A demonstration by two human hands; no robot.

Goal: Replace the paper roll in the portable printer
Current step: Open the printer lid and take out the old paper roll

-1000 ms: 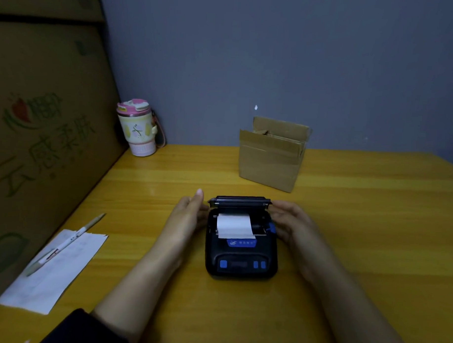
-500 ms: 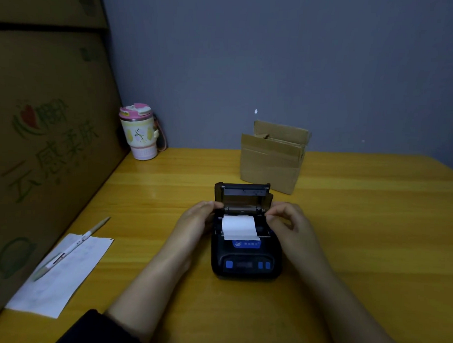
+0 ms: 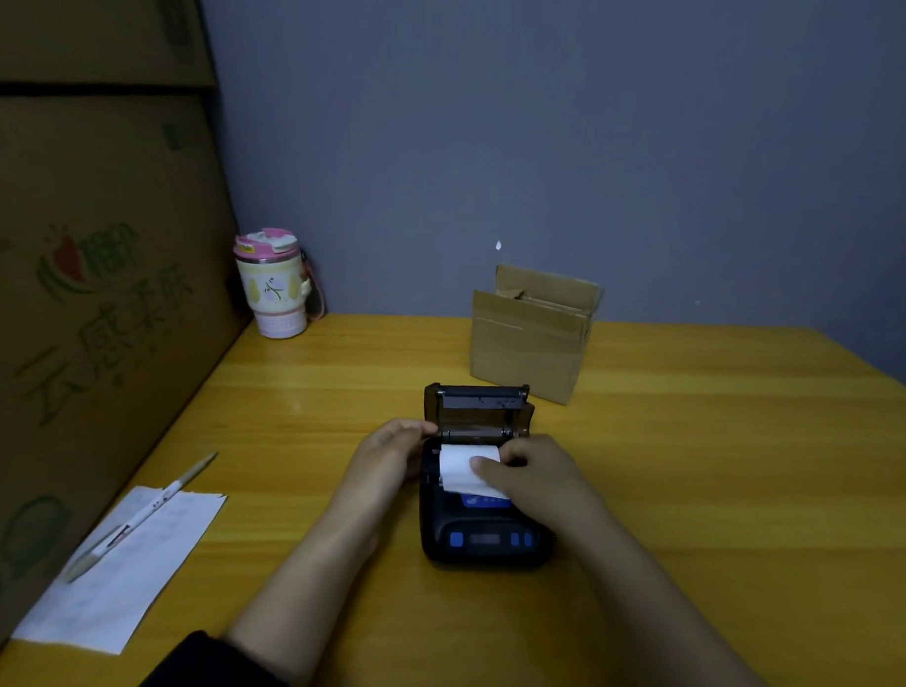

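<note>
The black printer is sitting on the yellow table with its lid standing up. The right hand is pressing its thumb on the white paper, fingers curled. The left hand is touching the printer's left side, fingers together.

Big carton, left: green Chinese chars "心感柔肤", roughly legible. Printer label too blurred.

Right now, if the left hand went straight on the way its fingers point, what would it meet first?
The left hand points right, at the printer; it would press the hinge corner of the open lid, which its fingertips seem to touch already.
</note>
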